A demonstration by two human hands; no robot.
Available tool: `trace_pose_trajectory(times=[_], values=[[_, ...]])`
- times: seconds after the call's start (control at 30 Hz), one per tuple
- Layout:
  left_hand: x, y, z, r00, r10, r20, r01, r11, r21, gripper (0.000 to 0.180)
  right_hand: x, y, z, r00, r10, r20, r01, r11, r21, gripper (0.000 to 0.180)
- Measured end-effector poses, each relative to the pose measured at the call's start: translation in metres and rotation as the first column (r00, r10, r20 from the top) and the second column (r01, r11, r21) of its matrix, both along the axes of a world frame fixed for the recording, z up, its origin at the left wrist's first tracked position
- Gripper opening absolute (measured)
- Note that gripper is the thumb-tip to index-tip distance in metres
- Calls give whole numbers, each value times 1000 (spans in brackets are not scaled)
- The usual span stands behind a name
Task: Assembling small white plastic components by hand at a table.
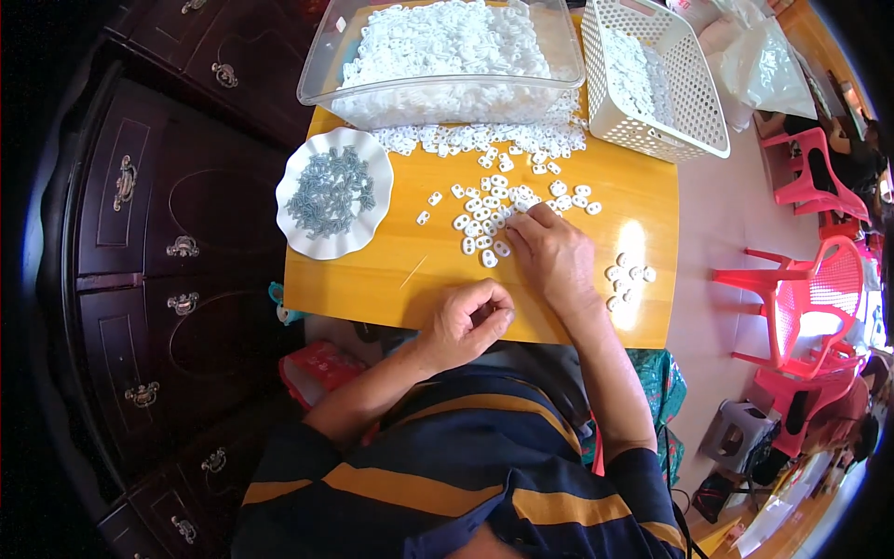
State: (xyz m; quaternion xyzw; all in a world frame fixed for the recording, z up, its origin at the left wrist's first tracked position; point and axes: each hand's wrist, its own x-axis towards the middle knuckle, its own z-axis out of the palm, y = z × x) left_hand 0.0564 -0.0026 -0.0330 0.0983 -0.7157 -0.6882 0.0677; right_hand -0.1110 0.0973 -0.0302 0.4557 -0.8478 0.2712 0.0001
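My right hand (557,250) reaches into a loose spread of small white oval pieces with two holes (473,205). Its thumb and fingers are pinched down on a piece at the right side of that spread. Nearer the table's front edge, my left hand (470,321) is curled closed, thumb against the bent fingers. What it holds, if anything, is hidden. A small group of white pieces with something fitted in them (629,275) lies right of my right hand. At left, a white scalloped plate (292,216) bears many small grey-blue parts (333,189).
A clear plastic bin (438,110) heaped with white pieces stands at the back of the yellow wooden table (372,289). Beside it is a white perforated basket (703,130) with more pieces. Dark cabinets (186,233) line the left. Pink plastic chairs (787,298) stand at right.
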Motion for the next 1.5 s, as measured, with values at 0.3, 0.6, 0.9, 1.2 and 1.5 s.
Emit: trace_pose_trajectory(times=[0.3,0.6,0.9,1.2,1.5], values=[[0,-6,-1,998,54,33,-55,998,40,4,14,24,32,984,-17,176,58,972,-227,7],[-22,3,15,1000,-13,9,14,985,-174,4,54,83,12,807,-58,588,262,927,-268,9],[-39,13,24,994,-108,-5,97,916,-390,3,50,94,12,713,25,701,269,914,-305,15],[-47,14,35,988,-153,28,144,832,-535,5,58,101,-3,558,36,829,424,847,-322,16],[-52,12,38,966,-253,54,230,743,-629,6,55,103,-2,599,62,798,393,845,-361,11]])
